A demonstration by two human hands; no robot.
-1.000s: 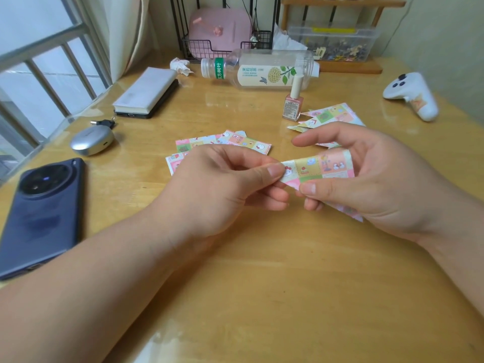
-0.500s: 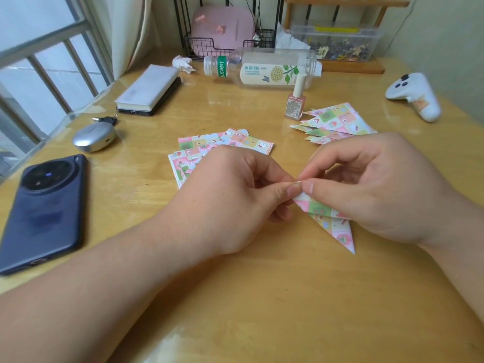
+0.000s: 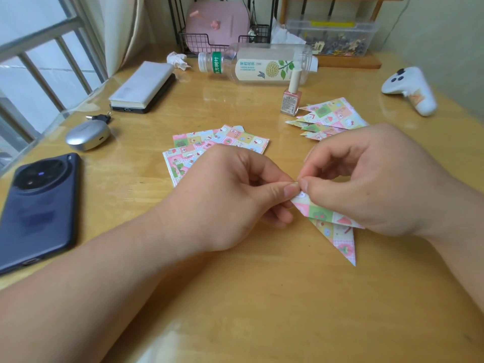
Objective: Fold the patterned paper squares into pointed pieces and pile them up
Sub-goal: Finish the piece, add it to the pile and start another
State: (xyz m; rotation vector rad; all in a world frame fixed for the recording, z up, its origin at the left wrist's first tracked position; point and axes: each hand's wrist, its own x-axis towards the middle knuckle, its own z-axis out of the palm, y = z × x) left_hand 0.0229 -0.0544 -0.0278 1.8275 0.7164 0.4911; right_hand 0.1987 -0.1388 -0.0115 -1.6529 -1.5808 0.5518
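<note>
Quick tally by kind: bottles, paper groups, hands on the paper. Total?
Bottles: 2 - clear plastic drink bottle lying on its side, pink nail-polish bottle upright
Paper groups: 3 - flat patterned paper squares, pile of folded pointed pieces, half-folded pointed piece
Hands: 2 - left hand, right hand, both pinching that piece
Total: 7

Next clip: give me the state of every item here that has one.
left hand: pinching the held paper's top corner
right hand: pinching the same corner
held paper: folded, point aimed down-frame
paper squares: flat, unfolded, overlapping
finished pile: folded, stacked, points leftward
bottle: lying on its side, capped
nail polish: upright, capped
phone: camera side up
</note>
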